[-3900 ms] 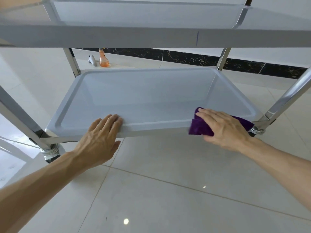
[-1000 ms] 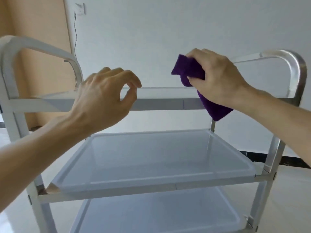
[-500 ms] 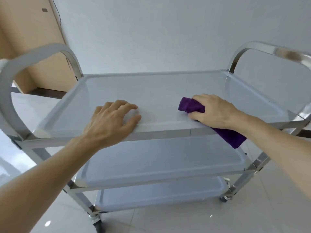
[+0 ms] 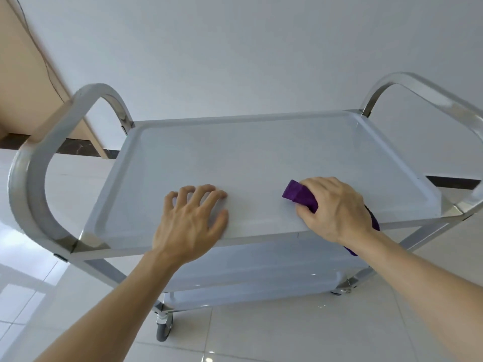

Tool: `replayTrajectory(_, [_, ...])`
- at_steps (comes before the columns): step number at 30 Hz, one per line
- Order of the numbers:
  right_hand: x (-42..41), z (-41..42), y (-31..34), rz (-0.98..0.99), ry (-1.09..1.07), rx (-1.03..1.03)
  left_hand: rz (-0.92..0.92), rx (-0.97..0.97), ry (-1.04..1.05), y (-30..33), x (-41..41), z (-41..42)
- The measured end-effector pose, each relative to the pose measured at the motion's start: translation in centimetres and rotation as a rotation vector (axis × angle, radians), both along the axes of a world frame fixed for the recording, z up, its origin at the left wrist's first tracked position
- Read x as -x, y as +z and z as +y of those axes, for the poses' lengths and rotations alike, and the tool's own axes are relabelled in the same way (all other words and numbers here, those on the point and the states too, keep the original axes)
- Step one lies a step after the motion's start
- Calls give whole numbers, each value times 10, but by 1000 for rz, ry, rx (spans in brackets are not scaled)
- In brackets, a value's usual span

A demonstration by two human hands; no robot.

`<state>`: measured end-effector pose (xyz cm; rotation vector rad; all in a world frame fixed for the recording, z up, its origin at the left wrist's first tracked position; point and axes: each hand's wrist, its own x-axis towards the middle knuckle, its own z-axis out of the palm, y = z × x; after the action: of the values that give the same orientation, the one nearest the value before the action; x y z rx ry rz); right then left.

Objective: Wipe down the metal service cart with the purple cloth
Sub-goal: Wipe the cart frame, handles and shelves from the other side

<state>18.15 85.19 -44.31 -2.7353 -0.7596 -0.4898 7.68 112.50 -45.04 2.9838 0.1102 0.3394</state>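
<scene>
- Head view: I look down on the metal service cart (image 4: 261,158), its top tray a pale, shallow rectangle with a raised rim.
- My left hand (image 4: 190,223) lies palm down on the near edge of the top tray, left of the middle, fingers spread and lightly curled, grasping nothing.
- My right hand (image 4: 337,207) is clenched around the purple cloth (image 4: 300,195) and presses it onto the tray near the near edge, right of the middle.
- One folded end of the cloth sticks out to the left of my fingers; another part hangs below my wrist, over the near rim of the tray.
- My two hands are apart, with bare tray surface between them.
- A curved handle (image 4: 39,158) rises at the left end of the cart and another handle (image 4: 428,92) at the right end.
- A lower shelf (image 4: 261,273) shows beneath the top tray, partly hidden by my arms.
- A caster wheel (image 4: 162,331) at the near left leg stands on the glossy tiled floor (image 4: 287,335).
- A plain pale wall (image 4: 235,48) fills the far side.
</scene>
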Motion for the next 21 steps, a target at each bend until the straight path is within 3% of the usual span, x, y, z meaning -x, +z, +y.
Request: replayTrajectory(21, [-210, 14, 3, -8, -117, 69, 1, -5, -81, 3, -238, 21])
